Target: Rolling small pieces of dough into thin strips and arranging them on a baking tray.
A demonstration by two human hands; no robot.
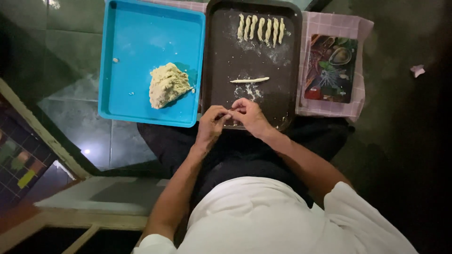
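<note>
Meeting at the near edge of the dark brown tray (pixel 221 56), the left hand (pixel 210 126) and the right hand (pixel 249 115) press their fingertips together, seemingly pinching a small bit of dough between them, though the bit itself is too hidden to make out. At 12 o'clock from the hands, a thin rolled dough stick (pixel 249 80) lies crosswise on the tray amid a dusting of flour. Further toward 12 o'clock, 6 twisted dough pieces (pixel 260 28) stand side by side in a row near the tray's far edge. At 10 o'clock from the hands, a lump of pale dough (pixel 167 85) sits in the blue tray (pixel 132 42), just beside the brown one. At 2 o'clock, a patterned rectangular board (pixel 331 69) rests on a pink checked cloth (pixel 360 89).
</note>
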